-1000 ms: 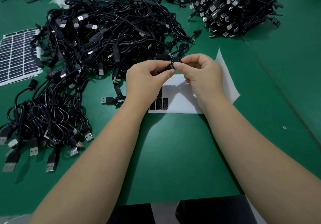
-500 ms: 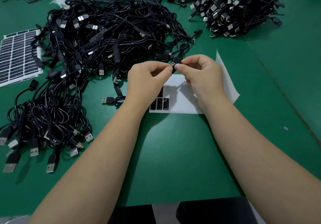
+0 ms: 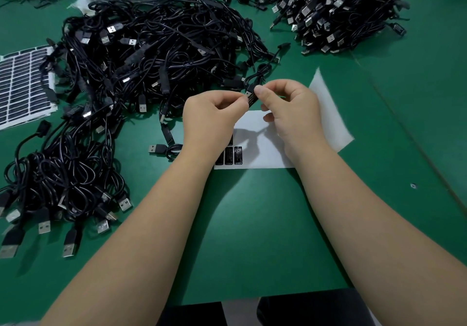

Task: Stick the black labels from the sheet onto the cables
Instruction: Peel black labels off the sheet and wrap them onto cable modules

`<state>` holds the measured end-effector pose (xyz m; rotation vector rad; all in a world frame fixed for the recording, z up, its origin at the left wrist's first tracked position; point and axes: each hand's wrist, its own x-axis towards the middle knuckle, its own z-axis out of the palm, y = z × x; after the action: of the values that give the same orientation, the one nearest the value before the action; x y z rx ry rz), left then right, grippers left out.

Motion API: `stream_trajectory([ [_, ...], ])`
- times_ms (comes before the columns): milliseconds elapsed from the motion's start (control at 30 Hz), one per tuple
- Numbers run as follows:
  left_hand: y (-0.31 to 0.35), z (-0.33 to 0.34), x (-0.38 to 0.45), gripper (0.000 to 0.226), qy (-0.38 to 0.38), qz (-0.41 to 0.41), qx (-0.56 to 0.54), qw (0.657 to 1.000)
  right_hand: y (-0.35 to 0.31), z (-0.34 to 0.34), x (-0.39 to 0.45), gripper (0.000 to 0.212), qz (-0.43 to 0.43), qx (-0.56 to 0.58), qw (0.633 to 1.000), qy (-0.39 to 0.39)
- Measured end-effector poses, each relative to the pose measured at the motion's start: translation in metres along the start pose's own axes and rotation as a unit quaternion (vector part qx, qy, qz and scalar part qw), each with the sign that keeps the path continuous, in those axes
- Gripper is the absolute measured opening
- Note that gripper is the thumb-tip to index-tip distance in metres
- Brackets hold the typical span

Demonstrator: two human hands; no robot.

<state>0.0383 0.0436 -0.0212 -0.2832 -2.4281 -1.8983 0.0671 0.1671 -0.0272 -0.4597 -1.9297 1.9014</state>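
Green table [image 3: 265, 237], black cable piles [image 3: 156, 55], white label sheet [image 3: 257, 148], second label sheet [image 3: 22, 85] at left

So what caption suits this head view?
Both hands pinch a black label onto a cable above the sheet.

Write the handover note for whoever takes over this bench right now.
Left hand and right hand both pinch one cable above the label sheet, pressing a black label around it; how far it is wrapped cannot be told.
Three labels show on that nearly used sheet; a full sheet lies far left.
Left: finish this one, then the cable piles.
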Motion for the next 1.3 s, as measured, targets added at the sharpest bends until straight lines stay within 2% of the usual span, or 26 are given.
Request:
stream_trajectory([
  [400,0.0010,-0.0010,0.0006,0.015,-0.018,-0.057,-0.061,0.996,-0.0002,-0.0003,-0.0012,0.014,0.008,0.027,1.000,-0.014],
  [900,0.0005,-0.0028,0.0016,0.011,-0.033,-0.070,-0.076,0.994,0.0013,-0.0014,0.0016,0.012,0.035,0.069,0.997,-0.021],
  [1067,0.0010,-0.0032,0.0020,0.012,-0.032,-0.076,-0.090,0.993,0.0010,-0.0019,0.0027,0.025,0.054,0.176,0.982,-0.028],
  [1300,0.0037,-0.0053,0.0036,0.015,-0.049,-0.097,-0.111,0.988,-0.0038,-0.0018,0.0056,0.007,0.119,0.253,0.959,-0.050],
])
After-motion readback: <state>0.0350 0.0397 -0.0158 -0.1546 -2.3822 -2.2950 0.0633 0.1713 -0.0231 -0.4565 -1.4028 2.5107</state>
